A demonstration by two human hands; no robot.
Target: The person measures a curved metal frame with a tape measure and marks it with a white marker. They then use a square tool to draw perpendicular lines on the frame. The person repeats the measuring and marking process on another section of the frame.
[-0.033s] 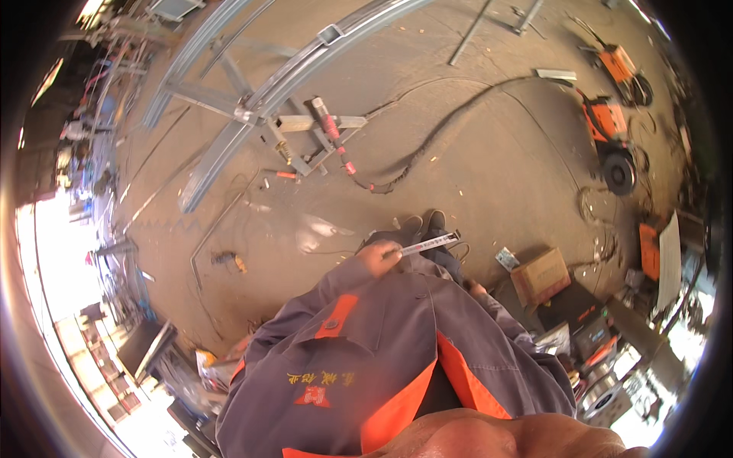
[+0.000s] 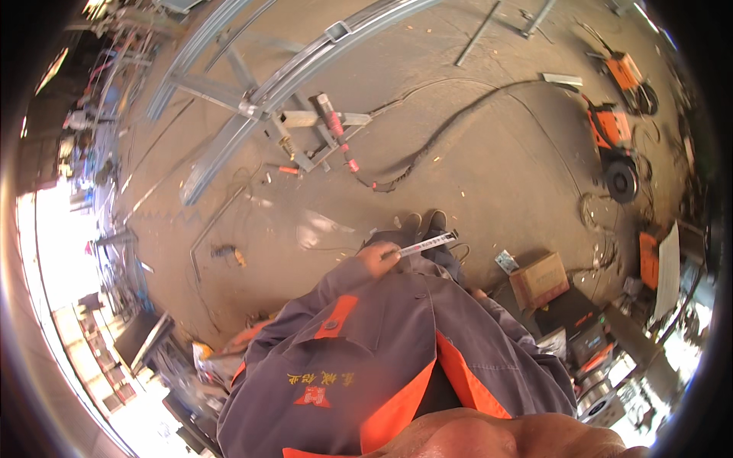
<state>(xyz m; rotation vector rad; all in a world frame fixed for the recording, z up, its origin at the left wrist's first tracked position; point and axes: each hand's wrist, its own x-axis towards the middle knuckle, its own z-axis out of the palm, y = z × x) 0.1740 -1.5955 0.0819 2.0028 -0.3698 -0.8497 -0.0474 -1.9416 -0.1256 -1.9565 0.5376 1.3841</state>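
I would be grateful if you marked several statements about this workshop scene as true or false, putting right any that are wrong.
1. The left hand holds a measuring tape with some of its blade out. True.
2. The cardboard box is on the person's left side. False: it is on the person's right.
3. The person wears a grey jacket with orange at the collar. True.
4. The dark cable lies in a tight coil. False: it runs in a long curve across the floor.
5. At least two orange machines are on the right side of the picture. True.
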